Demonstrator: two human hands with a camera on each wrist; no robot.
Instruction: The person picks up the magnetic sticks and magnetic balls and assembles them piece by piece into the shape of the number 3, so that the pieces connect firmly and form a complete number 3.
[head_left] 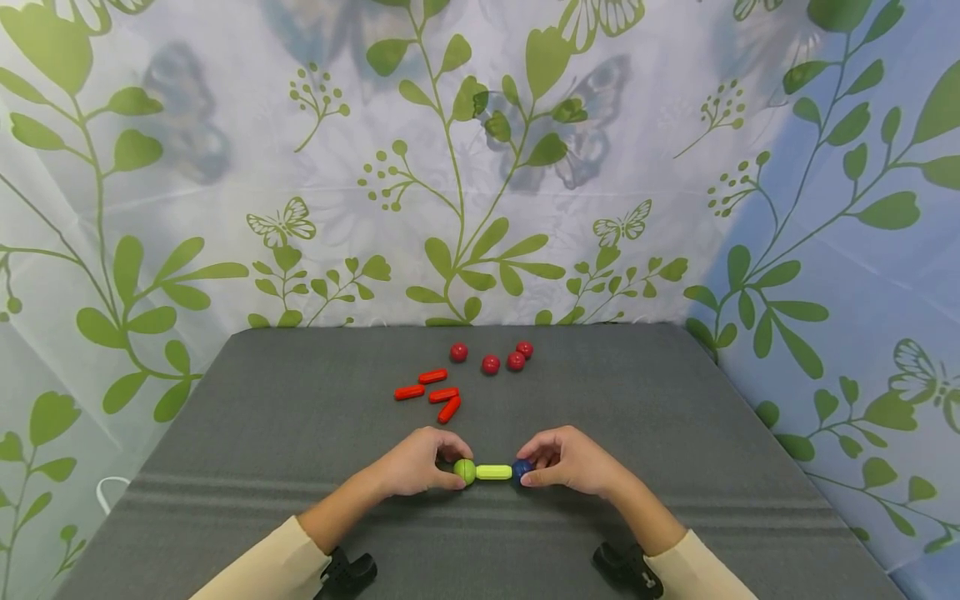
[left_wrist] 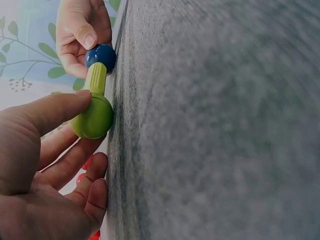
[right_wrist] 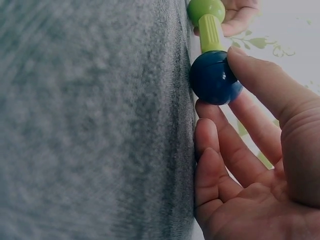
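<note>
A dark blue ball [right_wrist: 212, 80] is pinched by the right grip [right_wrist: 275, 190] near the gray tabletop [right_wrist: 100, 120]; a ridged lime rod [right_wrist: 210, 33] is set between it and a green ball [right_wrist: 206, 11]

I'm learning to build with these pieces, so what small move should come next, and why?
Probably a gentle inward press with the right hand on the blue ball: the left hand pinches the green ball, and the yellow-green rod lies in line between both balls. I can't tell how firmly it fits.
</note>
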